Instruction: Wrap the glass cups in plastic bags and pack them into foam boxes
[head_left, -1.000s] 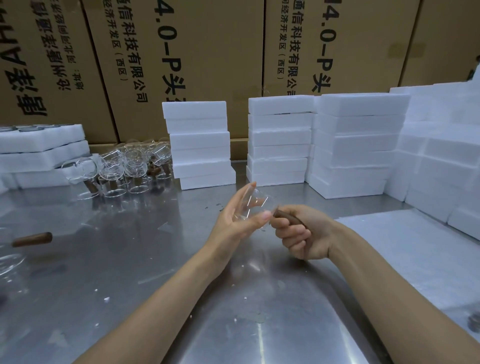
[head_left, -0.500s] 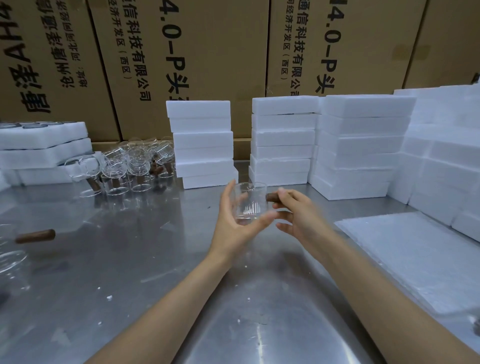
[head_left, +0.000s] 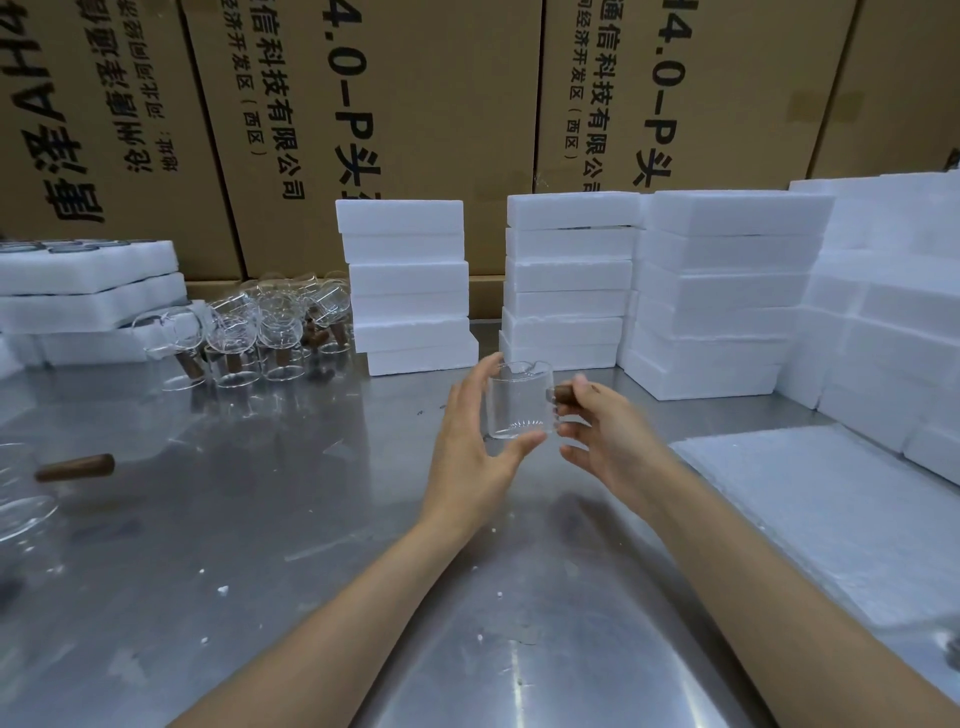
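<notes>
glass cup (head_left: 519, 399) upright above steel table (head_left: 260, 519), my left hand (head_left: 475, 441) cradling its body, fingers spread, my right hand (head_left: 605, 431) pinching its wooden handle (head_left: 563, 395)

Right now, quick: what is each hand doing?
Left hand: fingers straight, cupping the side of the glass cup, thumb under its base.
Right hand: pinching the cup's wooden handle.
</notes>
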